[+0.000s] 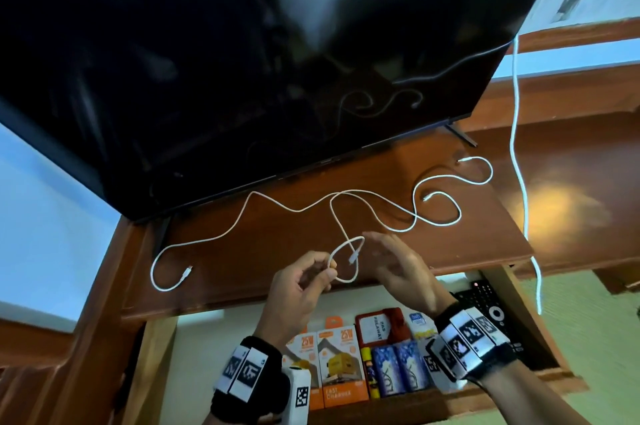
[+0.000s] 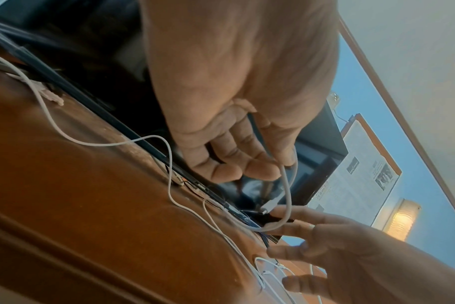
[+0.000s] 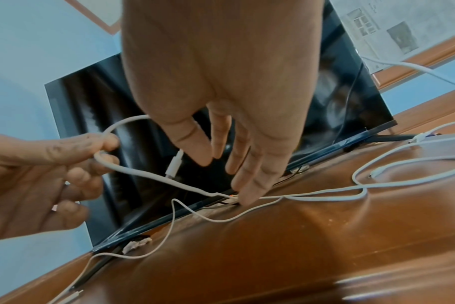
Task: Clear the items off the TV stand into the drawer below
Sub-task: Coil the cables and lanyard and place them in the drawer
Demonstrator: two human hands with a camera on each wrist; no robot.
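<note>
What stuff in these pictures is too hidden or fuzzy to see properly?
- Head view: the two wrist bands cover part of the open drawer, so some boxes inside are hidden.
- Head view: the remote is partly behind the right hand.
- Head view: the hanging cable runs behind the TV; its plug is unseen.
- Left wrist view: the left hand blocks its grip on the white cable.
- All views: the wall poster's print is too small.

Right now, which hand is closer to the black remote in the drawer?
Right. The right hand hovers open just up-left of the remote; the left hand, pinching the white cable, is farther left.
</note>
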